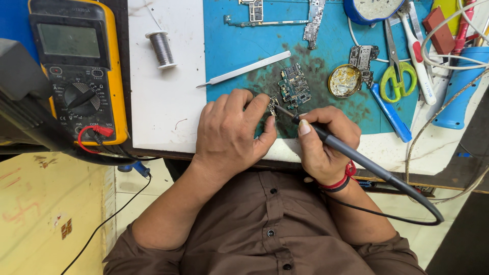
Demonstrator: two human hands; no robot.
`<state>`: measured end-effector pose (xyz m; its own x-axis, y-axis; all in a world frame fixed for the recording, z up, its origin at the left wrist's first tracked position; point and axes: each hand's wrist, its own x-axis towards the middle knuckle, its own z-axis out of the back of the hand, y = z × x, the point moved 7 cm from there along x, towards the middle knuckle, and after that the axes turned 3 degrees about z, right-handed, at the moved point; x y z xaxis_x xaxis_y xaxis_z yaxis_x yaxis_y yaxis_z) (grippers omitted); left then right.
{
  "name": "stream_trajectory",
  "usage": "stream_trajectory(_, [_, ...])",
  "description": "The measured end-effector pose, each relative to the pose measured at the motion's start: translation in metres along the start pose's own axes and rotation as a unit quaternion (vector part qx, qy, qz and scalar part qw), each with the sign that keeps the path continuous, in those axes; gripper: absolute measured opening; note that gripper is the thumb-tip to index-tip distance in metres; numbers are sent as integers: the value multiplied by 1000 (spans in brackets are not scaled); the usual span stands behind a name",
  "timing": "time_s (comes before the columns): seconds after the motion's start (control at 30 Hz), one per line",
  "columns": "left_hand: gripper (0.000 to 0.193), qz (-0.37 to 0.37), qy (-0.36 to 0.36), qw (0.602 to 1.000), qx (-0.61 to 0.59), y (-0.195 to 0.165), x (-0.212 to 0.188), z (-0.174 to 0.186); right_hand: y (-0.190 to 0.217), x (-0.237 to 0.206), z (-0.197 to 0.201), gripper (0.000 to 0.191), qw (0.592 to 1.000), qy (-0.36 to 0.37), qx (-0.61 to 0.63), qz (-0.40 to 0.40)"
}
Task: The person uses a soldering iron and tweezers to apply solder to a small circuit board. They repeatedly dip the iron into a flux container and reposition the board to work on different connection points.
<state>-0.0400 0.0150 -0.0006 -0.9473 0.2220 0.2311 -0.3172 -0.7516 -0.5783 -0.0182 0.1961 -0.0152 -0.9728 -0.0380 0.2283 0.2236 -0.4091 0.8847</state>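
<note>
Left hand (229, 135) fingers pinch small green circuit-board piece (273, 105), right hand (323, 142) closed around black corded soldering iron (356, 158); keep tip steady, touch briefly.

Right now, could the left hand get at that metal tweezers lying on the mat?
Probably yes. The left hand pinches a small part, so it would need to let go first. The tweezers lie just beyond its fingers on the blue mat, with nothing between.
</note>
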Motion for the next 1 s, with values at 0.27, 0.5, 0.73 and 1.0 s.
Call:
stream_trajectory(0.27, [32,-1,2,1000,1,-1,3,3,5,3,0,9,999,7,-31,17])
stream_trajectory(0.5, [31,5,5,1000,-1,-2,1,3,6,2,1,9,999,6,-27,15])
stream_trajectory(0.73, [31,11,6,1000,2,-1,1,2,3,2,1,9,1000,4,-22,7])
stream_trajectory(1.0, [32,-1,-2,1000,1,-2,1,2,2,2,1,10,1000,-2,-13,5])
